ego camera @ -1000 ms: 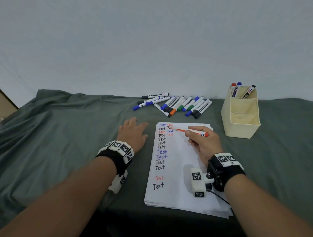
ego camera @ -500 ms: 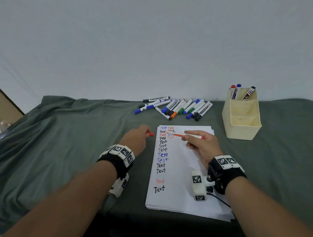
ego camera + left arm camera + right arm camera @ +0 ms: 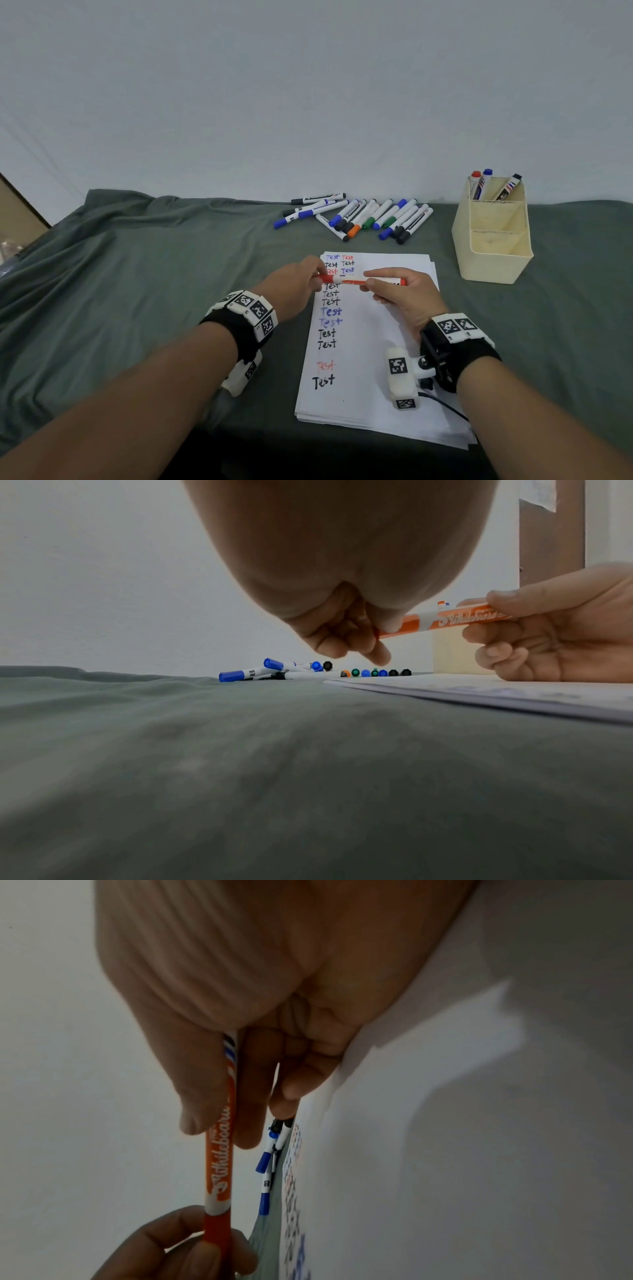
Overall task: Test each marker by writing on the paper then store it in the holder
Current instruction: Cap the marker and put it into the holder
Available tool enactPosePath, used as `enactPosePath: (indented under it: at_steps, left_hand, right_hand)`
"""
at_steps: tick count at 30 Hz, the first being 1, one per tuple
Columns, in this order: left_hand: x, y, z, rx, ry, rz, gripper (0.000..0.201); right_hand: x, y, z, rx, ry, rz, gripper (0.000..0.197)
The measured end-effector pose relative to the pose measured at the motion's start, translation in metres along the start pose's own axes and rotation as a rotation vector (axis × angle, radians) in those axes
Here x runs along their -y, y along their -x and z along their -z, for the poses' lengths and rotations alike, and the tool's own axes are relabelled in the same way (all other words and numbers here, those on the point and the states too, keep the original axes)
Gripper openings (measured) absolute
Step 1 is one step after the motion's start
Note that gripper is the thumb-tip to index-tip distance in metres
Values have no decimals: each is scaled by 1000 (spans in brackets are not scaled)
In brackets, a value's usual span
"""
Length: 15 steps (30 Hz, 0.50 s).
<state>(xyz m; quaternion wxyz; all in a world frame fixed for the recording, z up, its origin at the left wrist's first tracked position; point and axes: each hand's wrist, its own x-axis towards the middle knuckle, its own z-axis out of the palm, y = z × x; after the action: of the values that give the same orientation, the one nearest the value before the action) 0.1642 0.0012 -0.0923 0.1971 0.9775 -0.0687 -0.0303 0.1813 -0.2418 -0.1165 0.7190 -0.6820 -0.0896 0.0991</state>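
Head view shows us holding the orange marker [image 3: 363,279] level over the paper [image 3: 373,342], above the upper rows of "Test" words. Our right hand [image 3: 400,296] grasps the barrel between thumb and fingers, heel resting on the paper. Our left hand [image 3: 294,286], at the paper's left edge, pinches the orange cap [image 3: 323,277] on the marker's tip end.

We judge the step in hand to be capping the tested marker before it goes into the holder [image 3: 493,236], which stands beyond the paper's far right corner with three markers [image 3: 486,185] in its rear compartment. Whether the cap is fully seated we cannot tell from any view.

To do it well, we should:
- keep cap and barrel on one line, as the right wrist view shows them, and push straight along it;
- brace with the right hand and let the left do the pressing, until the cap stops;
- keep the marker lifted off the paper so no stray mark lands on the written rows;
- then release the left hand and carry the marker with the right to the holder.

Untested markers [image 3: 363,217] lie in a loose row beyond the paper's far edge.
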Motion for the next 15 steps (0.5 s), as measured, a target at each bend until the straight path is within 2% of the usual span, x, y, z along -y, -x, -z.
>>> enactPosePath:
  at_steps: [3, 10, 15]
  left_hand:
    - [0, 1, 2, -26, -18, 4, 10]
    - [-2, 4, 6, 16, -66, 12, 9]
    - [-7, -1, 10, 2, -41, 9, 11]
  right_hand:
    - [3, -1, -3, -10, 72, 6, 17]
    - [2, -2, -6, -11, 236, 15, 19]
    - [-1, -4, -4, -42, 208, -6, 16]
